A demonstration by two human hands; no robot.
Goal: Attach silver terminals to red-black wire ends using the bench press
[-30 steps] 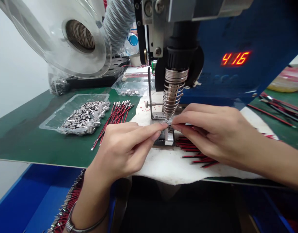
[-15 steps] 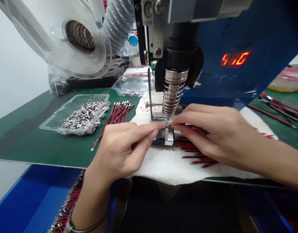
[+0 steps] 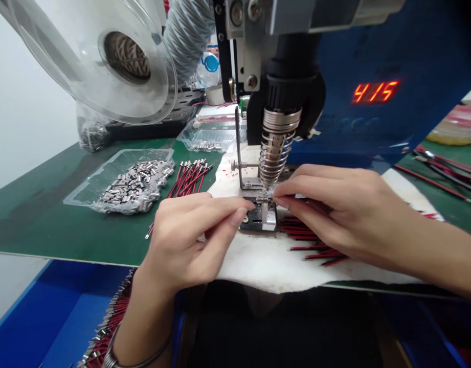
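Note:
A small metal connector lies on the metal block of the fixture, right below the tip of a soldering iron with a coil spring around it. From the right, my right hand reaches in, thumb and forefinger pinched at the connector's end on a red-and-black wire that the fingers mostly hide. My left hand is just left of the fixture, a small gap from the connector. Its thumb and forefinger are closed together, and nothing shows between them.
A clear tray of metal connectors stands left, beside finished wires. More red-and-black wires lie on the white cloth under my right hand. Behind are a blue machine reading 415 and a clear fume hood.
My left hand has drawn back slightly to the left, its forefinger coming away from the connector. My right hand stays at the fixture. The display now reads 415.

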